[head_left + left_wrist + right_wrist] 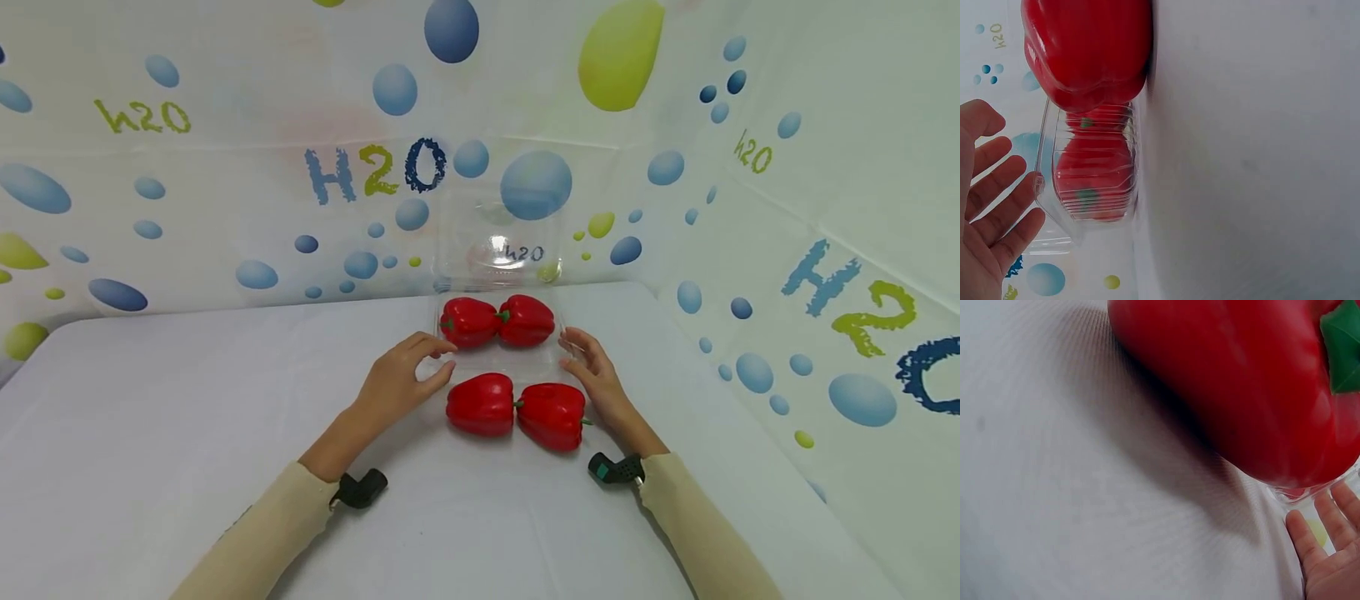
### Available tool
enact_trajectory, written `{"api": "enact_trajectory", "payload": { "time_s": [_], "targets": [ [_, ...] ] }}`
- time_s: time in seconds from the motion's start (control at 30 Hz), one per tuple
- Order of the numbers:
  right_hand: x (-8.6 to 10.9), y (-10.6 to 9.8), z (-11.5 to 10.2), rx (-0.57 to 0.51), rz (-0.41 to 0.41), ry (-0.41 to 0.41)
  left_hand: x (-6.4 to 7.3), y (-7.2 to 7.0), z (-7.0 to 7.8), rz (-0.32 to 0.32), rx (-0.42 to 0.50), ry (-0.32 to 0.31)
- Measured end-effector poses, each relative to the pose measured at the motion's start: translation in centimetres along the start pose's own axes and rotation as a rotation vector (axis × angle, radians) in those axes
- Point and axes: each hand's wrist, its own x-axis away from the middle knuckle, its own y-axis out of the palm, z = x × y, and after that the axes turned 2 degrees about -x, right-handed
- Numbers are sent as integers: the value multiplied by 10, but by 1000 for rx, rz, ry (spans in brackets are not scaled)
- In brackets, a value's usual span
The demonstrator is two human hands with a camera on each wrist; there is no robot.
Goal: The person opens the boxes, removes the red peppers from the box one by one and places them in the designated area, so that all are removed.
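A clear plastic clamshell box [497,362] stands with its lid [480,237] raised at the back. Inside lie two red bell peppers, a left one [468,323] and a right one [527,322]. Two more red bell peppers rest on the cloth in front, a left one [481,406] and a right one [551,417]. My left hand [405,372] is at the box's left front corner, holding nothing, fingers loosely bent; the left wrist view shows its fingertips [1030,181] right at the rim. At the box's right side, my right hand [597,372] has its relaxed fingertips at the edge.
A white cloth covers the table [225,400]. Behind and to the right hangs a white curtain [247,183] printed with blue and green drops. Each sleeve has a small black camera at the wrist, one left [362,489] and one right [617,468].
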Motion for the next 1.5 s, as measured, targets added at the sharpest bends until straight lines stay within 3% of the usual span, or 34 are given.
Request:
{"api": "enact_trajectory", "payload": {
  "time_s": [0.63, 1.5],
  "targets": [
    [0, -2, 4, 13, 13, 16, -13, 11, -10, -70, -5, -110],
    [-3, 1, 4, 21, 18, 10, -36, 22, -31, -109, 29, -167]
  ]
}}
